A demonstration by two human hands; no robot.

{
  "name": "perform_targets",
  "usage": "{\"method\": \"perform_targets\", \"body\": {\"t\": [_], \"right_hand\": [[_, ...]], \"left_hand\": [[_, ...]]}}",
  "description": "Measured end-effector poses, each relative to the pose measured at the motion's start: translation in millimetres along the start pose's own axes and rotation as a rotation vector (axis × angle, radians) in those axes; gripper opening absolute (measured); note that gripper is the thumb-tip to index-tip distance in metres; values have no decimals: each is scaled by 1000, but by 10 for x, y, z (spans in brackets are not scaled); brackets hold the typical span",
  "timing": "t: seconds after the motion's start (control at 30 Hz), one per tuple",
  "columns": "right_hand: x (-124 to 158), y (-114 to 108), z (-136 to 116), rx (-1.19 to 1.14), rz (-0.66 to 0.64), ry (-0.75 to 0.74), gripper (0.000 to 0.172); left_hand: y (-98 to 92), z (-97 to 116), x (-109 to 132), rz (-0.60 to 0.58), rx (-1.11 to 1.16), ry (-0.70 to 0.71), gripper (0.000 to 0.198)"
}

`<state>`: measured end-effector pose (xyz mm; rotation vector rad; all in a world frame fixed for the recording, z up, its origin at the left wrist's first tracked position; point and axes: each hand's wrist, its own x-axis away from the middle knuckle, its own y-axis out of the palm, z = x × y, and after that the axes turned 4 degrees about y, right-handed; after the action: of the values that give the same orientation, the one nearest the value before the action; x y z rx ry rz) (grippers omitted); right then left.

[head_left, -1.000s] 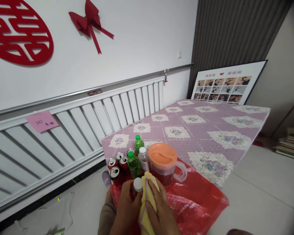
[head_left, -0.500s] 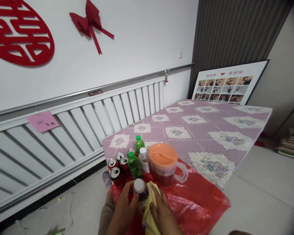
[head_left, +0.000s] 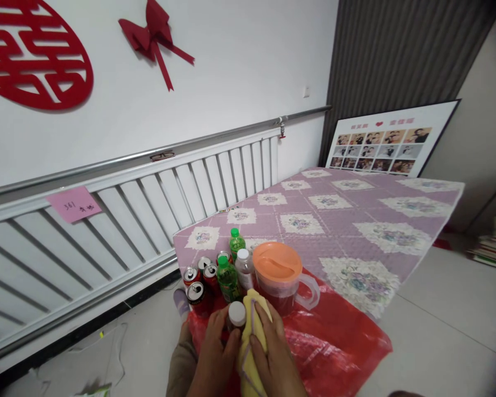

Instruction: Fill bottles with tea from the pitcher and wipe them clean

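Observation:
A bottle with a white cap (head_left: 237,313) stands at the near edge of the red plastic sheet (head_left: 330,347). My left hand (head_left: 217,344) is wrapped round its left side. In my right hand (head_left: 273,347) is a folded yellow cloth (head_left: 254,325) with a purple edge, pressed against the bottle's right side. Most of the bottle's body is hidden by hands and cloth. Just beyond stand a green-capped bottle (head_left: 228,280), another white-capped bottle (head_left: 244,269) and a clear pitcher with an orange lid (head_left: 276,262).
Several opened cans (head_left: 196,295) stand to the left, with a second green-capped bottle (head_left: 236,242) behind. A flowered purple cloth (head_left: 301,204) covers the table. The white radiator (head_left: 149,204) runs along the wall. A photo board (head_left: 388,140) leans at the back right.
My right hand has slid the yellow cloth upward along the bottle, so more of the bottle is covered. My left hand still grips its left side.

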<state>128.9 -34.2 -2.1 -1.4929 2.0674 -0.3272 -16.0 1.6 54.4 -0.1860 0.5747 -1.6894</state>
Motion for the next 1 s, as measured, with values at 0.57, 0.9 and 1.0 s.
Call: {"method": "perform_targets", "body": {"t": [0.57, 0.9, 1.0], "right_hand": [[39, 14, 130, 6, -118, 109, 56], [-50, -38, -39, -61, -23, 17, 54], [-97, 41, 102, -69, -39, 59, 53]], "left_hand": [[-131, -179, -38, -103, 135, -13, 57], [-73, -186, -69, -120, 105, -6, 70], [-56, -188, -82, -98, 40, 37, 64]]}}
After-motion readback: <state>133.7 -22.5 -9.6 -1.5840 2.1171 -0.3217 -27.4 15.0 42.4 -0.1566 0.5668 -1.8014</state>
